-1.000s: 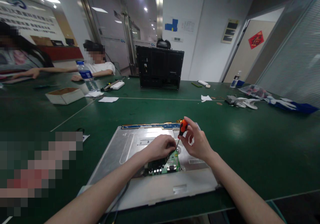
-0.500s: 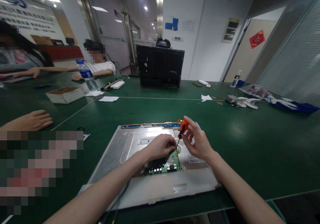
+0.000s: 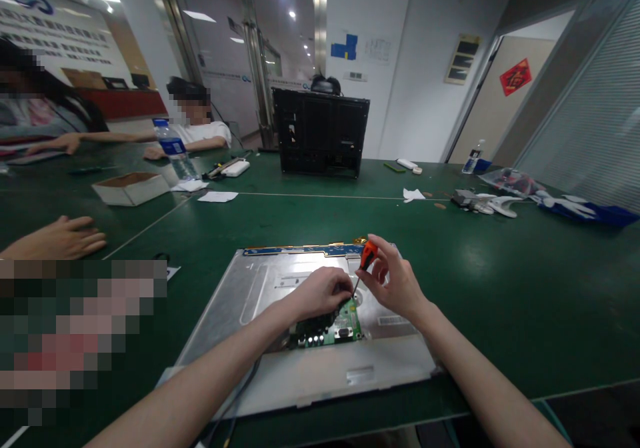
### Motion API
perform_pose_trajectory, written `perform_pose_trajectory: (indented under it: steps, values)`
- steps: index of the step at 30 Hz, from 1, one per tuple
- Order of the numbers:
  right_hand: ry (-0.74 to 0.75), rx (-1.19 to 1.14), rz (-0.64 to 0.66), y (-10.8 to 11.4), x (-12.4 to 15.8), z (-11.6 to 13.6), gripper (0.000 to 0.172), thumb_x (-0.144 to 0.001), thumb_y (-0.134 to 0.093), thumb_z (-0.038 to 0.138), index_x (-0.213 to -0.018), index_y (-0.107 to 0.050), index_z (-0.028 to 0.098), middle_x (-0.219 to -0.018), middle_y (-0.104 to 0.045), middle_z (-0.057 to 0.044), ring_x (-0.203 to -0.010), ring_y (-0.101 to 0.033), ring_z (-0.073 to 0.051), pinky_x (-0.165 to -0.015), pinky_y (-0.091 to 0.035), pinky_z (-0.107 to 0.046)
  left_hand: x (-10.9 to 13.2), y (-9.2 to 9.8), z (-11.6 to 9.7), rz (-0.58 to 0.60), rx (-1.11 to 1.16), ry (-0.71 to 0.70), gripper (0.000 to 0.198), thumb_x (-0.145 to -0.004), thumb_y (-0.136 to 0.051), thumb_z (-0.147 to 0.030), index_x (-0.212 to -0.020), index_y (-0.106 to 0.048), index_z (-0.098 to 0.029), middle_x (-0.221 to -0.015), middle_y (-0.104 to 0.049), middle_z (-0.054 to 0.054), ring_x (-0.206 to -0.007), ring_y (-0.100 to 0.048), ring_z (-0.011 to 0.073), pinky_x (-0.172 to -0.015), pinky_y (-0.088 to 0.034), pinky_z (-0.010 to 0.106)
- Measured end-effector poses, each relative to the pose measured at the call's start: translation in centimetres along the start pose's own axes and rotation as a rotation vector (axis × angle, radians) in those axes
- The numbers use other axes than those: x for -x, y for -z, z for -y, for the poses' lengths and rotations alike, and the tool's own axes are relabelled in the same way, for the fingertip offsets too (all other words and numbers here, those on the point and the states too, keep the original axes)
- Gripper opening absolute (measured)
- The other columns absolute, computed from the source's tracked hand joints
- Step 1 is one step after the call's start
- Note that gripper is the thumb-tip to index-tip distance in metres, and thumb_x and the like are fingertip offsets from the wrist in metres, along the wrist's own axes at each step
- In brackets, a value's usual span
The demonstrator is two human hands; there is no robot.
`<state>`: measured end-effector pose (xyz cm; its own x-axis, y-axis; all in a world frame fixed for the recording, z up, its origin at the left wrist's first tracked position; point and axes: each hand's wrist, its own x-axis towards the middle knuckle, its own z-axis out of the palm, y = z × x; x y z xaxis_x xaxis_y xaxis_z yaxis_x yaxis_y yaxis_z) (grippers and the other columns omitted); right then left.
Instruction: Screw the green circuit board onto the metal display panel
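Note:
My right hand (image 3: 393,276) is closed on the orange-and-black handle of a screwdriver (image 3: 369,255). The thin shaft slants down to the upper edge of a green circuit board (image 3: 345,325), by my left fingertips. Fingers curled together, my left hand (image 3: 327,291) rests over the board's upper left part; what it pinches, if anything, is hidden. The board lies on the silvery metal back of a flat display panel (image 3: 280,385). Along the panel's far edge runs a narrow blue circuit strip (image 3: 300,251). A dark cable (image 3: 245,395) passes under my left forearm.
A black monitor housing (image 3: 323,135) stands across the green table (image 3: 500,288). To the left are an open white box (image 3: 131,191), a water bottle (image 3: 173,148) and another person's hand (image 3: 67,238). White scraps and plastic bags (image 3: 513,181) lie at the right.
My right fingers have shifted slightly around the screwdriver handle, which stands a little differently. My left hand stays where it was. The other person's hand at left has changed its finger pose slightly.

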<state>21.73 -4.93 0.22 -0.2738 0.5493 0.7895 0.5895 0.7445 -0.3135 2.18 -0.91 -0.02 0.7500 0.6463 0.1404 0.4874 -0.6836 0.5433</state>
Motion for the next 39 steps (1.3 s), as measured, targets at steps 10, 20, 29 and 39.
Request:
perform_pose_trajectory:
  steps: [10,20,29,39]
  values:
    - [0.012,0.040,-0.090,-0.13,-0.01,-0.06,0.056,-0.096,-0.063,0.029,-0.144,-0.036,0.027,-0.070,-0.061,0.007,-0.044,-0.055,-0.009,-0.043,-0.046,-0.018,0.02,-0.14,0.12,-0.011,0.000,-0.008,0.012,-0.082,-0.063,-0.011,-0.083,-0.074,-0.016,-0.076,-0.071,0.003,-0.068,-0.062,0.0165,-0.065,-0.043,0.024]
    - [0.008,-0.022,-0.026,0.00,-0.22,0.73,0.071,-0.093,-0.052,0.015,-0.156,-0.021,0.028,-0.089,-0.068,-0.001,-0.056,-0.062,-0.011,-0.045,-0.049,-0.019,-0.06,-0.22,0.20,-0.016,-0.007,0.005,0.011,-0.081,-0.063,-0.011,-0.080,-0.073,-0.016,-0.075,-0.071,0.003,-0.068,-0.062,0.0165,-0.066,-0.043,0.024]
    - [0.020,0.030,-0.042,-0.03,-0.15,0.25,0.079,-0.091,-0.064,0.018,-0.157,-0.025,0.035,-0.082,-0.064,0.004,-0.047,-0.053,-0.008,-0.044,-0.047,-0.019,0.05,0.06,-0.05,0.002,0.008,-0.012,0.014,-0.083,-0.061,-0.011,-0.086,-0.074,-0.016,-0.074,-0.070,0.002,-0.066,-0.060,0.0156,-0.064,-0.042,0.024]
    - [-0.042,-0.038,-0.013,-0.12,0.14,0.51,0.077,-0.092,-0.057,0.016,-0.158,-0.018,0.029,-0.090,-0.069,-0.002,-0.050,-0.058,-0.010,-0.042,-0.046,-0.020,0.03,-0.10,-0.02,-0.012,-0.007,0.006,0.011,-0.081,-0.063,-0.011,-0.081,-0.073,-0.016,-0.075,-0.070,0.003,-0.069,-0.061,0.0168,-0.066,-0.043,0.025]
